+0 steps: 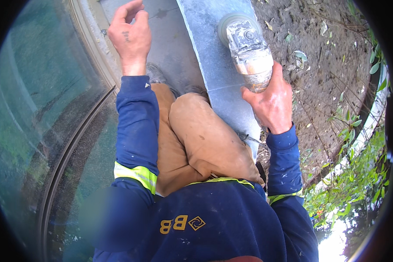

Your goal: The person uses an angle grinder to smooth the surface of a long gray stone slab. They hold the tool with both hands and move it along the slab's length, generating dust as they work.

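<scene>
My right hand (pixel 275 102) is wrapped round the body of an angle grinder (pixel 253 61) caked in pale dust. The grinder's round disc (pixel 223 30) lies over the far part of a long blue-grey stone slab (pixel 218 74); whether it spins or touches the surface, I cannot tell. A dark cord (pixel 251 139) crosses the slab's near end below that hand. Away from the tool, at the left, my left hand (pixel 132 37) is raised with fingers loosely bent and thumb apart. Nothing shows in it, though the fingertips are partly hidden.
A large glass pane (pixel 43 87) with a pale frame (pixel 94 41) stands close along my left. Grey paving (pixel 172 39) lies between it and the slab. To the right are bare soil (pixel 323 78) with dry leaves and green leafy branches (pixel 349 187). My bent knees are beside the slab.
</scene>
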Available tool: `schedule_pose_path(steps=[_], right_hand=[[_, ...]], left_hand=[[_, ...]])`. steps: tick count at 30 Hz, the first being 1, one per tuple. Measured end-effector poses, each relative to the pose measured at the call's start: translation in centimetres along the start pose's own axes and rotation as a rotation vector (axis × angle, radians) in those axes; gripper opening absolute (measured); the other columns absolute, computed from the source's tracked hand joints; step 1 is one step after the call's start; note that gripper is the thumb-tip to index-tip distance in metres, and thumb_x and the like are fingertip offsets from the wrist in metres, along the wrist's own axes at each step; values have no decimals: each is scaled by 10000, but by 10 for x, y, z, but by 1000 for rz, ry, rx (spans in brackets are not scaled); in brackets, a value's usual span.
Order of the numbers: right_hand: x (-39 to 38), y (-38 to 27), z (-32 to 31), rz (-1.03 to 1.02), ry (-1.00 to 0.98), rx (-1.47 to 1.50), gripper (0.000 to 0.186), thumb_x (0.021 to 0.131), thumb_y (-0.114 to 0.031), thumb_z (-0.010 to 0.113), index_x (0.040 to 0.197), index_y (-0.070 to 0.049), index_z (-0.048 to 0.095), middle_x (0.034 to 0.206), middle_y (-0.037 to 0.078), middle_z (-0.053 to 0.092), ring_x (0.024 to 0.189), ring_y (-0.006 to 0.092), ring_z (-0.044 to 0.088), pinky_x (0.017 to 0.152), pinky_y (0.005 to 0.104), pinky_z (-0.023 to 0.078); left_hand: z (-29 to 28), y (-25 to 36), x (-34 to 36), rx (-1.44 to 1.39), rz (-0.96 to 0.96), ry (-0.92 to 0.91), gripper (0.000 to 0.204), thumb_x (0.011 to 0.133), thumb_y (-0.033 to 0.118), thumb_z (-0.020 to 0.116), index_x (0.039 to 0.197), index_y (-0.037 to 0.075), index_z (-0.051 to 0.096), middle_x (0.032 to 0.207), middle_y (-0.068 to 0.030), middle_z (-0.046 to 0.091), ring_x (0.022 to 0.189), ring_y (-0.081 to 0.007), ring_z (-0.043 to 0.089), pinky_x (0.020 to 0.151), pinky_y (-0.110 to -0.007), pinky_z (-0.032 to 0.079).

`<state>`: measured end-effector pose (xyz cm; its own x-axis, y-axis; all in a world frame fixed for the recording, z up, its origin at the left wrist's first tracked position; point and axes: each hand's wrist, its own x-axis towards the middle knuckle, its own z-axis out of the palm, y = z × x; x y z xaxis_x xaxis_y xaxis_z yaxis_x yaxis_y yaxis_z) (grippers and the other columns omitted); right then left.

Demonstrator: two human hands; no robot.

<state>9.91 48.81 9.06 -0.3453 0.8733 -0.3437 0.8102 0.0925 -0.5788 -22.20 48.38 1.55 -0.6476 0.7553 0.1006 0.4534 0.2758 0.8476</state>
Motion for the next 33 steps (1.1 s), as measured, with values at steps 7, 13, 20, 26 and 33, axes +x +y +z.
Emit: schedule_pose_path(steps=[7,13,20,26,33], right_hand=[[-5,-7,1,15,-60,25,701,687,-186,831,1273,2,495,989,257,710,891,447,710,766,494,580],[-5,-5,-2,80,-71,7,725,689,-188,835,1292,16,489,1022,260,719,946,441,717,815,468,582],[-5,-6,0,-14,-43,3,725,672,-188,846,1267,17,485,959,271,702,866,450,705,740,504,579],[5,-13,5,-42,-52,16,712,675,-184,841,1257,19,485,957,276,702,874,457,702,747,505,579],[7,-11,4,-30,2,2,707,681,-192,836,1256,27,488,922,277,703,843,461,703,732,506,579]], left_hand=[[-3,1,0,35,9,-2,224,922,40,644,1121,7,741,1035,-88,767,988,-163,714,907,-294,553],[-4,2,0,23,0,-4,226,921,38,639,1120,6,741,1033,-87,766,983,-161,712,900,-293,553],[-6,5,-1,27,-25,8,229,918,42,635,1118,4,740,1031,-91,766,974,-162,714,894,-293,553],[-5,4,0,28,2,6,232,918,50,638,1121,5,742,1037,-94,768,975,-162,716,890,-294,552],[-5,6,-1,40,4,7,232,917,49,641,1123,11,742,1036,-90,771,978,-164,720,895,-298,555]])
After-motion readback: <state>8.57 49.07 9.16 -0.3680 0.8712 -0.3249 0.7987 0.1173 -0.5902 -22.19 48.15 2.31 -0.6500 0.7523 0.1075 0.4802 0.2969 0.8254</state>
